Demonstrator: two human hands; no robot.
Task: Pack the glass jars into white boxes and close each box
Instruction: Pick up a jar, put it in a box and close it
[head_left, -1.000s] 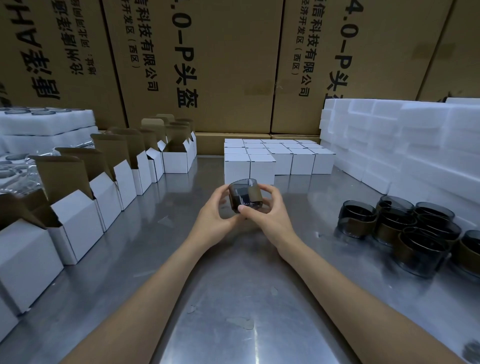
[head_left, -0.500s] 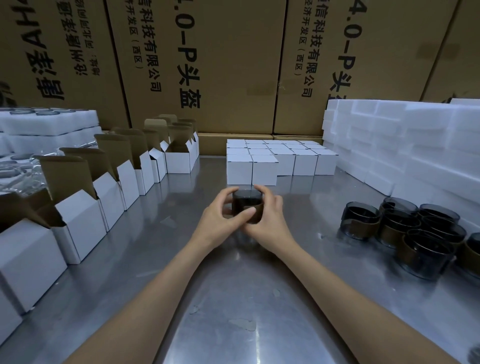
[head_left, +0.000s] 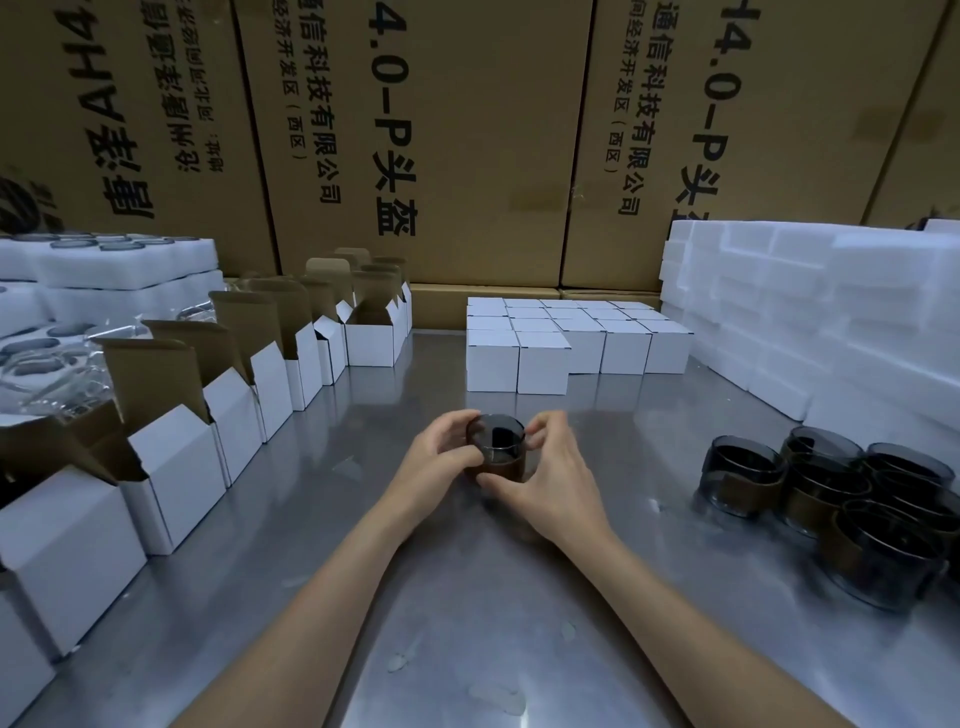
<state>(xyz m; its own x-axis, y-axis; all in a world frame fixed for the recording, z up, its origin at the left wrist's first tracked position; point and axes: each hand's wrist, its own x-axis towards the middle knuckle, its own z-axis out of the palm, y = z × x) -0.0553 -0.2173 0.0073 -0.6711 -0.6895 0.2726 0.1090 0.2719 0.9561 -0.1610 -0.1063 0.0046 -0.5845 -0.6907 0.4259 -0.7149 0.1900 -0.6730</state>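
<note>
Both hands hold one jar (head_left: 494, 448) upright over the middle of the counter (head_left: 467, 597), mouth up. The left hand (head_left: 435, 457) curls its fingers (head_left: 457, 423) round the jar's left wall, thumb across the front; the right hand (head_left: 553, 480) pinches the right wall, its fingers (head_left: 540, 423) near the rim and its thumb low near the brown band. Whether the jar's base touches the counter is hidden by the hands.

The step in hand looks like readying this jar for a box. To do it well, grip the wall and the band, not the thin rim, and keep the jar level so smooth glass does not slip. One hand should take the full hold before the other lets go. The open boxes (head_left: 218, 415) stand in a row along the left, flaps up; the nearest free one is the likely target. Steady that box with the spare hand, lower the jar straight in, base first, then fold the flap down. The closed boxes (head_left: 543, 358) sit behind, and the other jars (head_left: 831, 499) wait at right, well apart.
</note>
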